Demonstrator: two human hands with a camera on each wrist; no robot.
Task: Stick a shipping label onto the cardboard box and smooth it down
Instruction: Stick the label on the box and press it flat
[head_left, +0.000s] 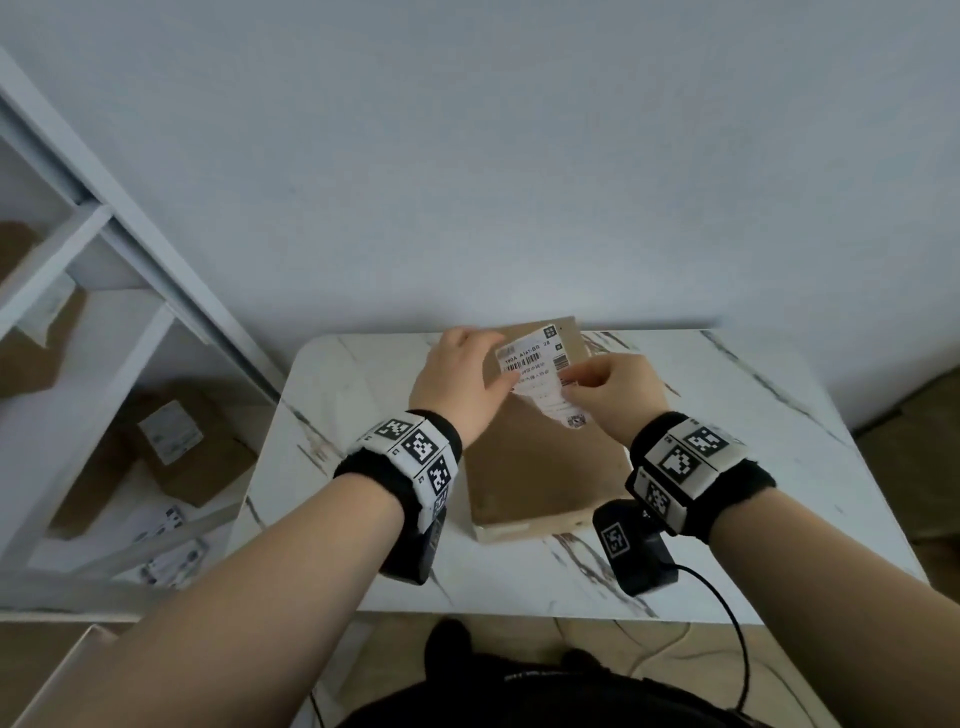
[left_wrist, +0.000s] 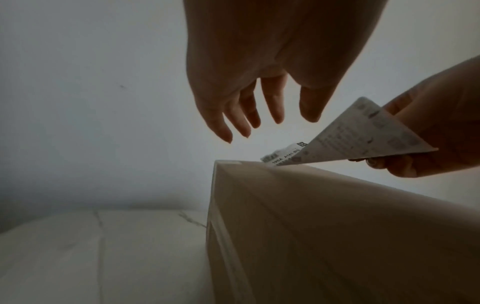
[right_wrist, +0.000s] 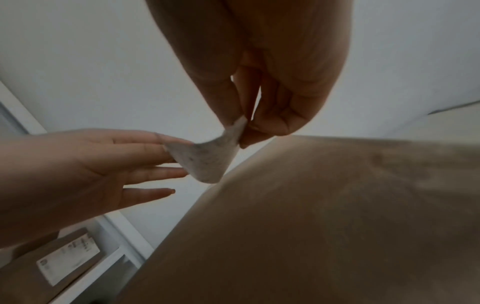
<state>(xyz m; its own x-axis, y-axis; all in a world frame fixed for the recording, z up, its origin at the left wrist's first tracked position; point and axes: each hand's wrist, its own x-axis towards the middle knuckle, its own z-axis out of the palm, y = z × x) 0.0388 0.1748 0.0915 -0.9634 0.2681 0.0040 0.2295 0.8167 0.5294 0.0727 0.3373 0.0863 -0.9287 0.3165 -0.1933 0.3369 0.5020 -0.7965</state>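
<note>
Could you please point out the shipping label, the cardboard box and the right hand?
shipping label (head_left: 537, 371), head view, printed middle.
cardboard box (head_left: 535, 473), head view, bare top face.
right hand (head_left: 615, 387), head view, back of hand.

I see a white marble-veined tabletop (head_left: 727, 426) against the wall, with the flat cardboard box (head_left: 540, 467) lying directly on it.

Both forearms reach forward, each wrist wrapped in a black band with coded markers. The left hand (head_left: 457, 376) is spread flat, fingers (left_wrist: 244, 115) straight and slightly apart, palm down. The right hand (head_left: 615, 392) is curled, thumb and fingertips (right_wrist: 249, 135) pinched together just beside the left
</note>
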